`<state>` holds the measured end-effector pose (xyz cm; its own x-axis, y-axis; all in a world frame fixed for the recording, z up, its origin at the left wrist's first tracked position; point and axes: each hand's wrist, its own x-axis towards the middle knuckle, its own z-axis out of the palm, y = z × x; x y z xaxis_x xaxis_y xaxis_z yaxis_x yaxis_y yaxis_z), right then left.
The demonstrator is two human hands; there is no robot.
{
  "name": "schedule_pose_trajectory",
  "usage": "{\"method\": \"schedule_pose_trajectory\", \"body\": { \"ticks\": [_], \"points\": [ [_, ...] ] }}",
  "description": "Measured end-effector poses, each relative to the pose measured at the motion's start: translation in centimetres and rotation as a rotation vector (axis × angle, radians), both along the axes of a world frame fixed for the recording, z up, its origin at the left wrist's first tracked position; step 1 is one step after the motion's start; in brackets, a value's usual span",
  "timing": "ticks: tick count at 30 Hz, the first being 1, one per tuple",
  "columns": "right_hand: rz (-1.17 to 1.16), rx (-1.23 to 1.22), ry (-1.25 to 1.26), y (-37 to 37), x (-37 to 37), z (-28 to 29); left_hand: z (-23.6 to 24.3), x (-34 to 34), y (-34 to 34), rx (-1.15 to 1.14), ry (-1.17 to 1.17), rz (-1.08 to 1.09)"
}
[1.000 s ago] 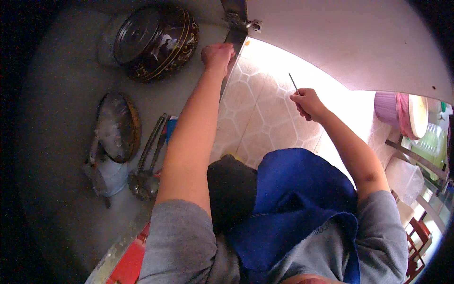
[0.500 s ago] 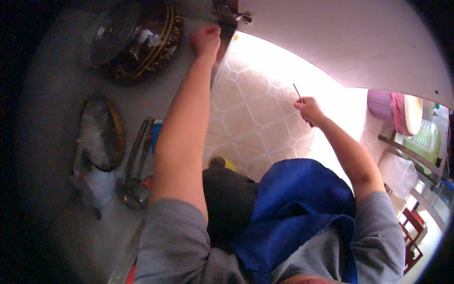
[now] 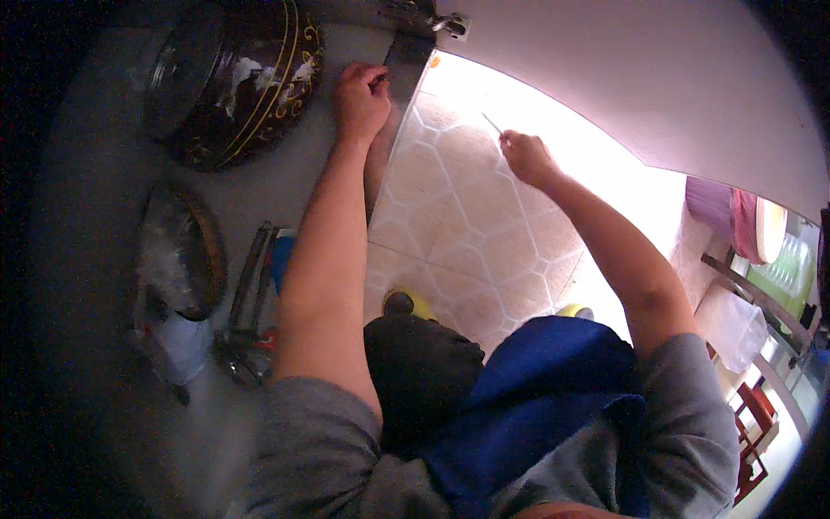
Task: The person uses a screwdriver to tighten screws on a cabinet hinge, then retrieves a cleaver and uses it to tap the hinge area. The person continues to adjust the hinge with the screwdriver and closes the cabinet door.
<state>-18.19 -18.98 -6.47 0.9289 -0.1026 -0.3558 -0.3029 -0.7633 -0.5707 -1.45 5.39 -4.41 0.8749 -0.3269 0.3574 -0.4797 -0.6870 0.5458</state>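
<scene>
"Where's the thin-shafted tool (image 3: pixel 492 123)?"
"Gripped in the right hand (image 3: pixel 526 158), jutting ahead and leftward from it."
"And the left hand (image 3: pixel 361 102)?"
"Left of the right one, fingers curled; whether they pinch anything, I can't tell."
"How far along?"
"Beyond both hands, the door (image 3: pixel 622 78) stands open, a hinge (image 3: pixel 452 28) at its edge; the tool isn't at that hinge."

Shows as a thin, straight rod (image 3: pixel 493 124), greyish in the bright light. Sits gripped near its lower end in the right hand (image 3: pixel 529 157), slanting up and leftward from the fingers (image 3: pixel 509 139), with its tip above the tiled floor (image 3: pixel 450 199).
</scene>
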Motion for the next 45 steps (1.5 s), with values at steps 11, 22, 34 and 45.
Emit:
{"method": "schedule_pose_trajectory", "body": {
  "ticks": [11, 22, 34, 45],
  "points": [
    [-0.287, 0.482, 0.398, 1.8, -8.3, 1.9, 2.3, 1.4, -3.9, -0.625, 0.494, 0.097],
    [-0.467, 0.473, 0.345, 2.6, -6.9, 7.0, 5.4, 2.5, -6.4, -1.319, 0.713, 0.125],
    [-0.634, 0.234, 0.054, -4.7, -5.5, 13.2, 5.0, 0.9, -3.6, -1.096, 0.686, -0.019],
    [-0.517, 0.288, 0.179, -1.0, -6.8, 10.9, 3.0, -0.2, -4.6, -1.199, 0.43, 0.314]
  ]
}}
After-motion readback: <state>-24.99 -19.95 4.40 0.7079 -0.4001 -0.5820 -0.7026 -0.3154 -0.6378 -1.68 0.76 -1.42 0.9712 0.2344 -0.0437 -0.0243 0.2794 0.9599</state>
